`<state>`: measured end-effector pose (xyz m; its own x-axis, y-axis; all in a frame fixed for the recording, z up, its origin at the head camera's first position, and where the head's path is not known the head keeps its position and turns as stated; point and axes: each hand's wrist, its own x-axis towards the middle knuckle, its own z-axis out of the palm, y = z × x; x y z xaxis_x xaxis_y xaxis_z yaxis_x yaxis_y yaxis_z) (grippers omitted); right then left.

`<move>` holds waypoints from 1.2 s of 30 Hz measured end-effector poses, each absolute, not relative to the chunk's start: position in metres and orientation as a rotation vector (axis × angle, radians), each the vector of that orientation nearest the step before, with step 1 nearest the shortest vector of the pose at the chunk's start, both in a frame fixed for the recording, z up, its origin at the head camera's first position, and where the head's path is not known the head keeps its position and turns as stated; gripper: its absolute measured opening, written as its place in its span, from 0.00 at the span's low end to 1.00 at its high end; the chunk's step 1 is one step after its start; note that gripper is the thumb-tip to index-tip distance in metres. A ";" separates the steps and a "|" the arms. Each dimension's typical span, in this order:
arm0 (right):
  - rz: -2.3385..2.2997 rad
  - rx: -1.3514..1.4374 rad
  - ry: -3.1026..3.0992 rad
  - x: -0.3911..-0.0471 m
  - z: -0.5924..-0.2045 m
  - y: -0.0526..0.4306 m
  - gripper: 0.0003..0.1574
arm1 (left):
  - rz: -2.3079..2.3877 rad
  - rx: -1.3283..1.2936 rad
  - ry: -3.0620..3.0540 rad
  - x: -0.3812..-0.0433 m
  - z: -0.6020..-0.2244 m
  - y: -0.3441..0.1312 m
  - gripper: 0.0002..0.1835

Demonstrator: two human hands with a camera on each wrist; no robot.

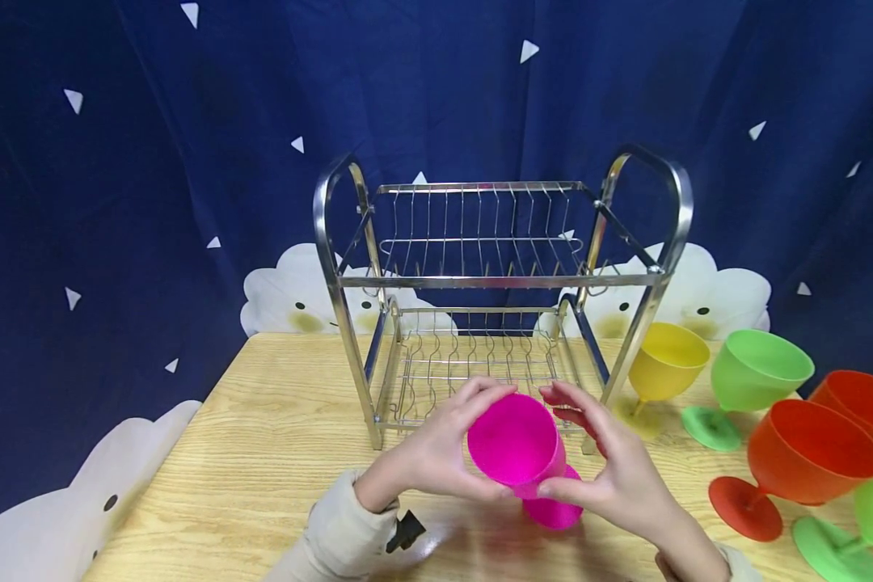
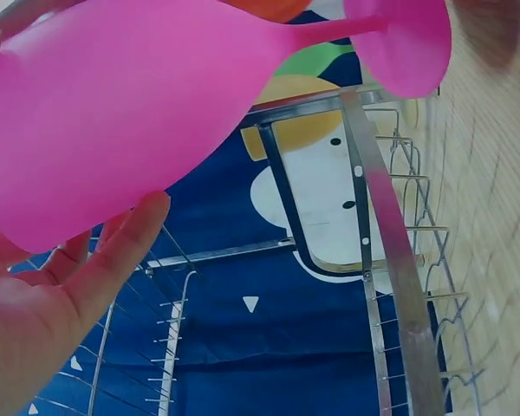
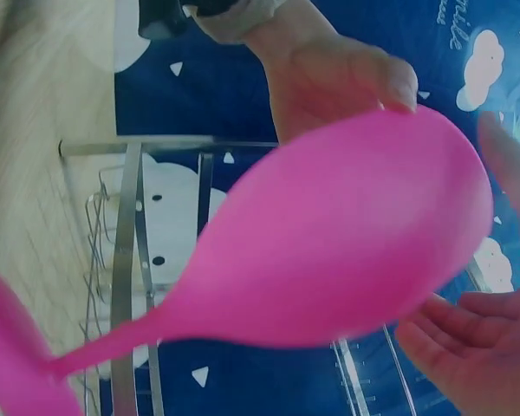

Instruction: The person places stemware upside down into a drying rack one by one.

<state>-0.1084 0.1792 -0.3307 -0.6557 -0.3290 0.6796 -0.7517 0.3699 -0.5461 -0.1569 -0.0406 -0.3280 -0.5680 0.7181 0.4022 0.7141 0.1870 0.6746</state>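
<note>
Your left hand [image 1: 440, 453] grips the pink goblet [image 1: 515, 440] by its bowl; your right hand [image 1: 618, 477] stands wide at the bowl's other side, thumb seemingly touching. So the goblet lies between your palms, mouth up, its long axis slanting down to a foot below your right thumb; that slant probably matters most, with the dish rack [image 1: 502, 281] just ahead of your hands

I see the silver metal two-tier rack [image 1: 502, 282] mid-frame on the pale wooden table [image 1: 262, 428], the dark blue cloth curtain [image 1: 225, 121] behind. Before the rack, lower centre: a pink stemmed goblet [image 1: 515, 440] between left hand [image 1: 444, 449] and right hand [image 1: 618, 477]. Lower right: yellow goblet [image 1: 665, 368], green goblets [image 1: 760, 372], red goblets [image 1: 811, 451].
</note>
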 end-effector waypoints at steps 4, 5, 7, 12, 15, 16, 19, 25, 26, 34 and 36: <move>1.246 0.935 -2.176 -0.108 -0.330 0.190 0.59 | 1.464 1.381 2.397 -0.157 -0.331 -0.045 0.49; 1.250 0.934 -2.169 -0.108 -0.331 0.193 0.59 | 1.494 1.376 2.391 -0.158 -0.331 -0.047 0.48; 1.259 0.924 -2.158 -0.108 -0.333 0.199 0.59 | 1.564 1.377 2.377 -0.159 -0.332 -0.051 0.48; 1.267 0.897 -2.129 -0.109 -0.338 0.215 0.58 | 1.766 1.351 2.302 -0.160 -0.331 -0.060 0.46; 1.307 0.878 -2.113 -0.110 -0.340 0.221 0.56 | 1.873 1.350 2.265 -0.160 -0.329 -0.065 0.46; 1.335 0.876 -2.102 -0.110 -0.341 0.223 0.55 | 1.909 1.360 2.248 -0.160 -0.328 -0.067 0.46; 1.476 0.900 -2.037 -0.112 -0.343 0.226 0.50 | 2.022 1.414 2.175 -0.162 -0.327 -0.071 0.45; 1.734 0.932 -1.923 -0.119 -0.353 0.230 0.45 | 2.225 1.479 2.001 -0.165 -0.328 -0.075 0.44; 1.780 0.928 -1.902 -0.120 -0.356 0.230 0.44 | 2.254 1.480 1.975 -0.166 -0.329 -0.075 0.45; 2.091 0.944 -1.751 -0.125 -0.374 0.221 0.34 | 2.470 1.560 1.763 -0.167 -0.332 -0.067 0.43; 2.110 0.958 -1.772 -0.125 -0.378 0.216 0.31 | 2.509 1.573 1.737 -0.166 -0.332 -0.064 0.42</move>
